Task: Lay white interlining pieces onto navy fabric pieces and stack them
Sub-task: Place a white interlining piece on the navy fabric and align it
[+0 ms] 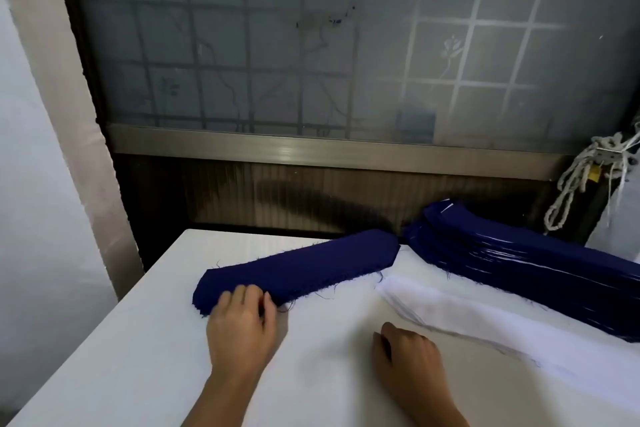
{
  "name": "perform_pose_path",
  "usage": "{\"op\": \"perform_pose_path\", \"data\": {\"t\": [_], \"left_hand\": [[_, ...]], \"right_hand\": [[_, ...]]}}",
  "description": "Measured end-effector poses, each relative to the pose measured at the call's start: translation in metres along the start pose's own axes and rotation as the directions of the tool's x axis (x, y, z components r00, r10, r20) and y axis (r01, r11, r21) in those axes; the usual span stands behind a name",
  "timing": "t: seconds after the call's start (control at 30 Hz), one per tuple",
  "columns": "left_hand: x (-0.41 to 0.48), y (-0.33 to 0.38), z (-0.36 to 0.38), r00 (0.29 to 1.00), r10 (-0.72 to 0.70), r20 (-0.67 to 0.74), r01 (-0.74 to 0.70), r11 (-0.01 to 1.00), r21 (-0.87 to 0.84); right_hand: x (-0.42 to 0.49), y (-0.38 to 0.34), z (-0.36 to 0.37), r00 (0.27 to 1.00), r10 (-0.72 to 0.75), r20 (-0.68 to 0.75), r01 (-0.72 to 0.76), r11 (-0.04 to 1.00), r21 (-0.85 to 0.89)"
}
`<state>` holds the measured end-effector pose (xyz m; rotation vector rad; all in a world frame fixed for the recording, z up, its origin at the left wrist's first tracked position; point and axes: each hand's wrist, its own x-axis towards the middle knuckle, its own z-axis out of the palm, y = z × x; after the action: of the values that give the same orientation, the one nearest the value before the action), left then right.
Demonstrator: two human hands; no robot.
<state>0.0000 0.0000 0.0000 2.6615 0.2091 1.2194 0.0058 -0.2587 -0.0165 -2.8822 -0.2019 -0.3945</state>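
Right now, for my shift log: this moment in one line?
left hand holds navy piece end | right hand rests on table beside interlining pile | navy stack far right

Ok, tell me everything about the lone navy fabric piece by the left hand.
The navy fabric piece is a long, narrow strip with angled ends and frayed, thready edges, woven-looking and matte. It lies flat on the white table, slanting from near left to far right. The left hand grips its near left end; its far end nearly meets the navy stack.
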Motion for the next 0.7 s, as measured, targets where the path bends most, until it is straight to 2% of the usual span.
{"op": "perform_pose_path", "data": {"t": [0.07,0.17,0.23,0.4,0.6,0.7], "left_hand": [[0.009,-0.005,-0.001,0.988,-0.154,0.014,0.154,0.987,0.05],[0.014,-0.013,0.004,0.933,-0.333,0.139,0.314,0.939,0.139],[0.013,-0.014,0.007,0.919,-0.356,0.171,0.337,0.932,0.132],[0.013,-0.02,0.01,0.911,-0.388,0.136,0.387,0.921,0.036],[0.011,-0.019,0.011,0.941,-0.321,0.109,0.324,0.946,-0.003],[0.011,-0.023,0.011,0.913,-0.399,0.085,0.403,0.915,-0.033]], "right_hand": [[0.001,0.0,-0.001,1.0,-0.008,-0.012,0.008,1.0,0.027],[0.0,0.001,-0.002,1.0,-0.001,0.003,0.0,0.998,0.059],[0.0,-0.001,-0.002,1.0,0.002,0.003,-0.003,0.999,0.041],[0.001,-0.001,-0.002,1.0,0.01,0.019,-0.01,1.0,0.026],[0.0,0.0,-0.002,1.0,0.011,0.022,-0.012,0.999,0.037],[0.0,-0.001,-0.002,1.0,0.016,0.019,-0.016,0.999,0.03]]}}
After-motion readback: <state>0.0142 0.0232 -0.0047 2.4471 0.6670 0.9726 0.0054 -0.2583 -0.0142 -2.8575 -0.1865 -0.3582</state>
